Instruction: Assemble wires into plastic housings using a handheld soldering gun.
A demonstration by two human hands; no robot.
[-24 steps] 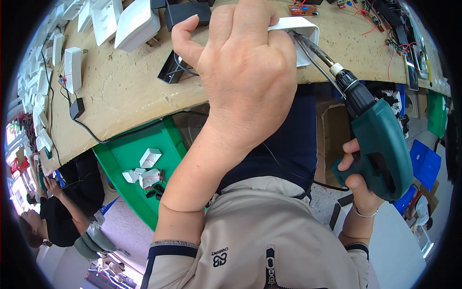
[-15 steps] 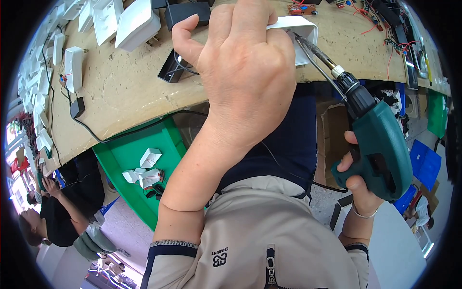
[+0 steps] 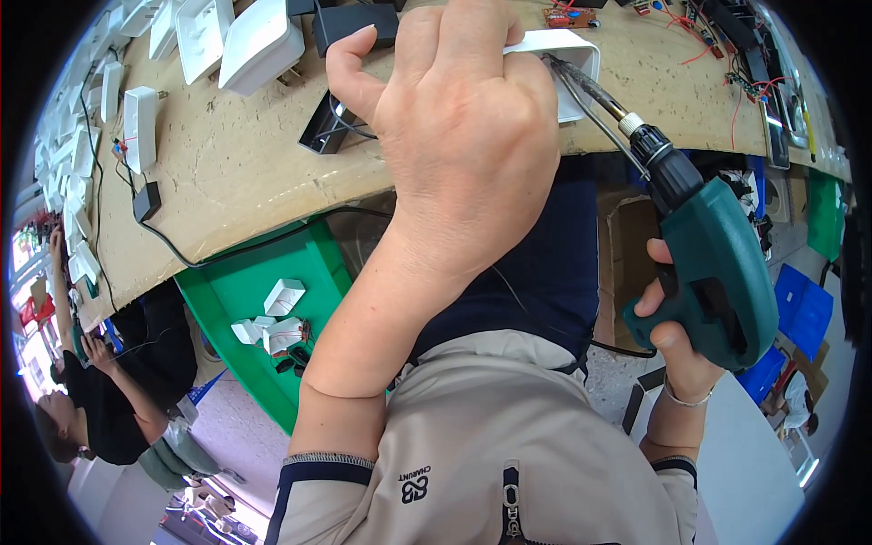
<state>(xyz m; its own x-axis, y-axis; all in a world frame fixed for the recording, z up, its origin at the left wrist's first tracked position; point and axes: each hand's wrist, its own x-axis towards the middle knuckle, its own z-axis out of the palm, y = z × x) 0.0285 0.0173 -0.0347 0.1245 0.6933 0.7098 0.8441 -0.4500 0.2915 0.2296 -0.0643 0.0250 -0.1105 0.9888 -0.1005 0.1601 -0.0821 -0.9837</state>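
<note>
My right hand grips a dark green soldering gun by its handle, fingers around the trigger. Its hot tip and the thin solder-feed tube beside it reach up and left into the open side of a white plastic housing. My left hand lies over the near left part of that housing and grips it, fingers curled and thumb sticking out left. The hand hides much of the housing, along with whatever is under the fingers. Whether the tip touches a part inside is hard to see.
Black cases and an open black shell lie left of my hand. White housings crowd the table's left side. Circuit boards and loose wires are at the back right. A green tray holds white parts below the edge. A co-worker sits left.
The soldering gun has shifted slightly up and left, its tip further into the white housing. My left hand stays almost still. The co-worker at the left has raised an arm.
</note>
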